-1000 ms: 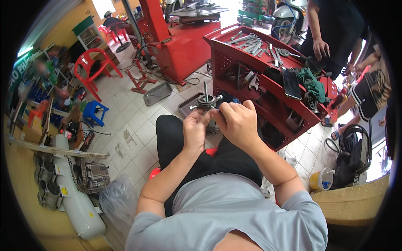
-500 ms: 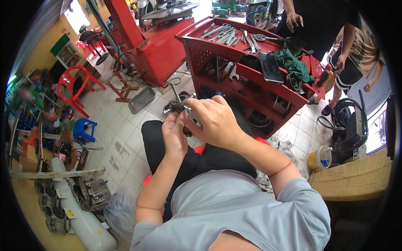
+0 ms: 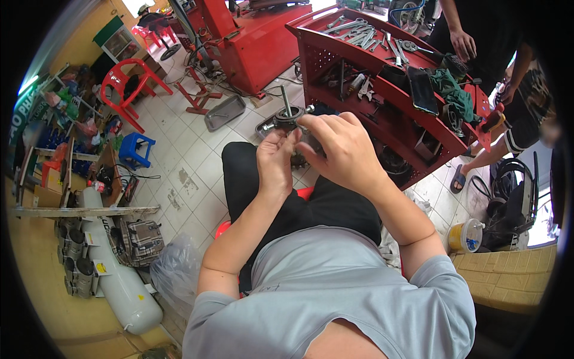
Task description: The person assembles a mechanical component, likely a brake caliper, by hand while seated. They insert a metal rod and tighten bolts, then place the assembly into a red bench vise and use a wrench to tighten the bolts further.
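Observation:
Above my lap, my left hand (image 3: 276, 160) is closed around the underside of a metal puller (image 3: 289, 113). A long threaded rod (image 3: 285, 99) rises from its middle, and bolts stick out at its sides. My right hand (image 3: 342, 146) is curled at the puller's right side, fingertips against it and thumb lower down. The right fingers partly cover what they grip. Below the hands, a dark round metal part (image 3: 298, 160) shows in part; I cannot tell whether it is joined to the puller.
Ahead to the right stands a red tool cart (image 3: 335, 57) with wrenches (image 3: 365, 36), a phone (image 3: 422, 90) and a green cloth (image 3: 449, 90). A grey tray (image 3: 225, 113) lies on the tiles. Left are a blue stool (image 3: 135, 149) and a red chair (image 3: 128, 84). Another person's hand (image 3: 463, 45) is beyond the cart.
My view has shifted, so the cart and lap sit elsewhere in it. The right hand has moved a little off the left hand, its thumb farther from the puller, which stays in the left hand.

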Available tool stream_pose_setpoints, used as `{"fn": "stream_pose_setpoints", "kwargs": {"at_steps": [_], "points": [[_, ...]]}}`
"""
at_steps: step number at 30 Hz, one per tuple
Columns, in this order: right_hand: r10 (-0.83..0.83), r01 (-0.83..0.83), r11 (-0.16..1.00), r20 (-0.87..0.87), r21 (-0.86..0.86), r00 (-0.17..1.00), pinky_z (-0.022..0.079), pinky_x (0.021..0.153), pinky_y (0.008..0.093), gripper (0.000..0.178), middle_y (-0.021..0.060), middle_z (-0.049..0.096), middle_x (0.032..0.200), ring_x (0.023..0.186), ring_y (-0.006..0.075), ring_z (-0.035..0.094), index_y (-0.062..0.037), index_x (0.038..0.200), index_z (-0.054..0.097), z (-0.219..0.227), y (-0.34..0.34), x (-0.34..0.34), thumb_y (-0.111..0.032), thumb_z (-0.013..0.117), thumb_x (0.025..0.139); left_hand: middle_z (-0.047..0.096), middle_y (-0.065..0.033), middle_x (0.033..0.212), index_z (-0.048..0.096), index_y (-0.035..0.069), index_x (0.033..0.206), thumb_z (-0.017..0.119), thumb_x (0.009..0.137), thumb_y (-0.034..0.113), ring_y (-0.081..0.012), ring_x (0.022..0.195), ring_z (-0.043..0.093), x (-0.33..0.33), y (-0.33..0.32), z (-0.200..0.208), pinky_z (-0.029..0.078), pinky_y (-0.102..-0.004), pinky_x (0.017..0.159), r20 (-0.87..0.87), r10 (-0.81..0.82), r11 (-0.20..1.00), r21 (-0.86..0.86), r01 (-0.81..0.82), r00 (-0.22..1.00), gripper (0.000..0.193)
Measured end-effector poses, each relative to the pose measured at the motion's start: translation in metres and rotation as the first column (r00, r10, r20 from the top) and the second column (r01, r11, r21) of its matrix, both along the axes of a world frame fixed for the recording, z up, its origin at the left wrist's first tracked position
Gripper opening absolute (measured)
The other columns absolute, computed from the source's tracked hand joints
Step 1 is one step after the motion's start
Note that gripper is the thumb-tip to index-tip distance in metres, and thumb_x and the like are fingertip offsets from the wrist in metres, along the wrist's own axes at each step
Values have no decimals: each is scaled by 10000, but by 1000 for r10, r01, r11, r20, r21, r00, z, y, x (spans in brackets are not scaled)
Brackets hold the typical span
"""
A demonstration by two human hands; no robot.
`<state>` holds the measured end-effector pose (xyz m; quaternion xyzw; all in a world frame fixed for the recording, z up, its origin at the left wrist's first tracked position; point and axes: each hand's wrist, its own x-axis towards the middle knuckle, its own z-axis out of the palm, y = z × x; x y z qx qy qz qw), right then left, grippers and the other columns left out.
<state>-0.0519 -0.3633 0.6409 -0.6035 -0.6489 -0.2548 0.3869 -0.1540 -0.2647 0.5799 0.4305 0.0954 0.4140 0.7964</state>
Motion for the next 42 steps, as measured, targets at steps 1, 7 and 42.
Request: {"fn": "stream_pose_setpoints", "kwargs": {"at_steps": [1, 7, 42], "points": [[8, -8, 1000, 32, -3, 999, 355, 606, 319, 247, 22, 594, 722, 603, 202, 553, -70, 954, 585, -6, 1, 4, -141, 700, 747, 652, -26, 921, 622, -1, 1025, 616, 874, 37, -54, 826, 577, 1, 0, 0, 428, -176, 742, -10, -1, 1000, 4, 1, 1000, 156], [-181, 180, 962, 17, -207, 983, 369, 614, 309, 265, 40, 587, 757, 656, 207, 564, -73, 957, 582, -6, -7, 0, -158, 710, 740, 654, -29, 914, 629, -5, 1002, 615, 870, 24, -54, 804, 578, 2, 1, -4, 430, -185, 719, -72, 43, 999, 14, -42, 996, 135], [-212, 196, 967, -91, -163, 973, 354, 503, 348, 267, 58, 504, 451, 396, 244, 505, -79, 673, 524, -17, 2, -2, -250, 571, 873, 659, -60, 938, 615, -17, 1011, 609, 892, 76, -95, 834, 601, 2, 1, -12, 454, -228, 775, -102, 144, 975, 184, -124, 984, 152]]}}
